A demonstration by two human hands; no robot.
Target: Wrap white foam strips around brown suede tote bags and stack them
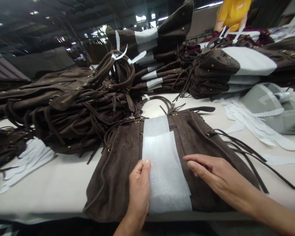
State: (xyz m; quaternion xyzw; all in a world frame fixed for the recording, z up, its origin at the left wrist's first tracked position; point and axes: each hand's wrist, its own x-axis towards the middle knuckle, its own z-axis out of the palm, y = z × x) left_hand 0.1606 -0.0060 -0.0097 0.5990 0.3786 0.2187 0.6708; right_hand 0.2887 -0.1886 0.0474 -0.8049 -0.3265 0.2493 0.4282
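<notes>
A dark brown suede handbag (123, 157) lies flat in front of me, its handle and thin straps toward the far side. Down its middle runs a white paper strip (162, 167), with one layer overlapping another. My left hand (140, 183) pinches the strip's left edge between thumb and fingers. Just right of the strip, my right hand (208, 170) hovers over the bag with fingers stretched forward and thumb slightly apart, gripping nothing.
Piled brown bags (76, 108) crowd the left. Further stacks with white bands (250, 62) stand behind and at right. White paper strips (248, 121) lie by a grey tape dispenser (270, 101). Another person in a yellow shirt (233, 14) is at the back.
</notes>
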